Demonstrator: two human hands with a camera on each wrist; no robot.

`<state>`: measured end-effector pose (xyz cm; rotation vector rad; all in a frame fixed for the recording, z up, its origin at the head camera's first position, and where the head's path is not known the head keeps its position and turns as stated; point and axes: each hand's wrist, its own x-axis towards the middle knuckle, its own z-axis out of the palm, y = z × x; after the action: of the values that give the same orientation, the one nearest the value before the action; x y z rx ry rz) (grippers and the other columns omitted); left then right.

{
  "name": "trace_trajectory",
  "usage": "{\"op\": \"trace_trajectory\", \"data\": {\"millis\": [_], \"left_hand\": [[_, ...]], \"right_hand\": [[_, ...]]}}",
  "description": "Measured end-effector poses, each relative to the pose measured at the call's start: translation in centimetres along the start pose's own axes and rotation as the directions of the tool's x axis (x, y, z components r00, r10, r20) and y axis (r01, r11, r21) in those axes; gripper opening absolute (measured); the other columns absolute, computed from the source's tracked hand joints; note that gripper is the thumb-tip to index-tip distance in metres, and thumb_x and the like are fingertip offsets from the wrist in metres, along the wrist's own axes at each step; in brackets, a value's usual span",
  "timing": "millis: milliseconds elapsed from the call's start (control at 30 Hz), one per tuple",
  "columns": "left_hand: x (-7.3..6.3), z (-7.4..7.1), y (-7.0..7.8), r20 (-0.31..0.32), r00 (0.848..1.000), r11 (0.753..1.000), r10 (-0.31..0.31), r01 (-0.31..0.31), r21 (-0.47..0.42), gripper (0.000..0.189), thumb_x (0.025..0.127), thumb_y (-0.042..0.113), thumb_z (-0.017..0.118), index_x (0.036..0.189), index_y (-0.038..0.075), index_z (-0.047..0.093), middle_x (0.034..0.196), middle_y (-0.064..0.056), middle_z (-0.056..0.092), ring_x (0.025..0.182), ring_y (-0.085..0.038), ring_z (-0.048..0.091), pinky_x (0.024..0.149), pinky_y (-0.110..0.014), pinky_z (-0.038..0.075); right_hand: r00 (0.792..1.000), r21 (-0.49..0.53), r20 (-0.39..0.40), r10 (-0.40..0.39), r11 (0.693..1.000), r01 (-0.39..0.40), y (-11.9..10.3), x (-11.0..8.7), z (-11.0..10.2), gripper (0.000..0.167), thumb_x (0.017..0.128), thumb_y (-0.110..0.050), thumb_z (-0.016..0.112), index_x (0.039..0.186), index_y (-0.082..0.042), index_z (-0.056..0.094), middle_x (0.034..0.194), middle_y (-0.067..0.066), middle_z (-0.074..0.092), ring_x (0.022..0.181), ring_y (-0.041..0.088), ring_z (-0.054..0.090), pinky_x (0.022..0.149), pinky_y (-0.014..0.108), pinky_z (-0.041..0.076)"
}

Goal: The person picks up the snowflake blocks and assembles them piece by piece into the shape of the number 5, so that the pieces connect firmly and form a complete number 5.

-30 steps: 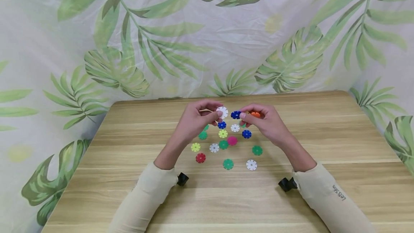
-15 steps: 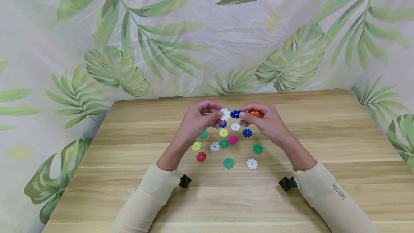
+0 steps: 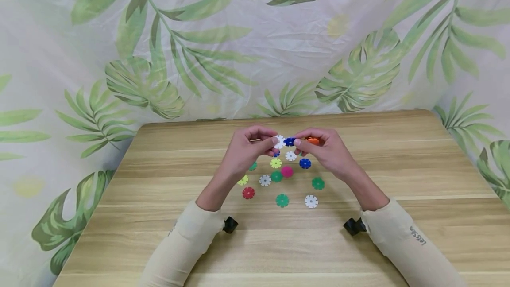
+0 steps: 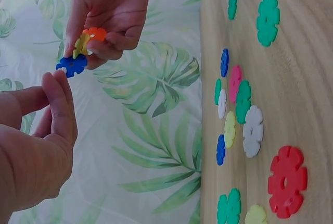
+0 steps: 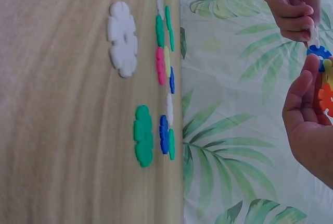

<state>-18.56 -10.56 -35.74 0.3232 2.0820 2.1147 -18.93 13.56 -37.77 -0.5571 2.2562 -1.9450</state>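
Over the table's far part, my left hand (image 3: 249, 147) pinches a white notched interlocking disc (image 3: 280, 141) between thumb and fingers. My right hand (image 3: 327, 149) grips a short chain of discs by its blue disc (image 3: 289, 142). Behind that blue one, the left wrist view has a yellow disc (image 4: 81, 45) and an orange disc (image 4: 95, 34) joined on. The white disc's edge meets the blue disc's edge; whether their slots interlock I cannot tell. Fingers hide most of the white disc in the left wrist view.
Loose discs lie scattered on the wooden table (image 3: 263, 242) below the hands, among them a red disc (image 3: 248, 193), a pink disc (image 3: 287, 172) and a green disc (image 3: 282, 200). A leaf-patterned cloth (image 3: 239, 56) hangs behind the table's far edge.
My left hand has moved right, bringing the white disc from a gap away up against the blue disc. The right hand has stayed nearly still with its chain.
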Motion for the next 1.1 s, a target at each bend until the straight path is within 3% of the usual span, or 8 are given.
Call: {"op": "trace_trajectory", "data": {"millis": [467, 767, 1100], "left_hand": [[-0.3, 0.7, -0.2, -0.063, 0.998, 0.998, -0.005, 0.001, -0.071, 0.023, 0.098, -0.004, 0.073, 0.118, -0.014, 0.072, 0.099, -0.008, 0.073, 0.074, -0.009, 0.076, 0.08, -0.027, 0.067], [-0.5, 1.5, -0.2, -0.114, 0.993, 0.994, 0.01, -0.022, -0.11, 0.02, 0.098, -0.003, 0.074, 0.115, -0.012, 0.073, 0.1, -0.007, 0.075, 0.072, -0.008, 0.075, 0.077, -0.024, 0.066], [-0.3, 1.3, -0.3, -0.068, 0.997, 0.996, -0.032, 0.026, -0.09, 0.022, 0.101, 0.003, 0.072, 0.121, -0.007, 0.072, 0.097, -0.006, 0.074, 0.075, -0.01, 0.075, 0.081, -0.026, 0.066]], "right_hand": [[0.997, 0.004, -0.07, -0.034, 0.999, 0.035, 0.3, -0.2, 0.9, 0.018, 0.105, -0.014, 0.07, 0.116, -0.002, 0.078, 0.088, -0.004, 0.08, 0.08, 0.017, 0.073, 0.074, 0.028, 0.063], [0.994, 0.013, -0.087, -0.065, 0.998, 0.066, 0.1, -0.4, 1.2, 0.018, 0.105, -0.013, 0.07, 0.115, 0.0, 0.077, 0.091, -0.005, 0.079, 0.082, 0.02, 0.074, 0.08, 0.029, 0.065], [0.998, 0.007, -0.056, -0.01, 1.0, 0.011, -0.5, -0.4, 0.8, 0.019, 0.105, -0.009, 0.069, 0.119, 0.002, 0.074, 0.089, -0.007, 0.079, 0.083, 0.018, 0.075, 0.079, 0.028, 0.064]]}}
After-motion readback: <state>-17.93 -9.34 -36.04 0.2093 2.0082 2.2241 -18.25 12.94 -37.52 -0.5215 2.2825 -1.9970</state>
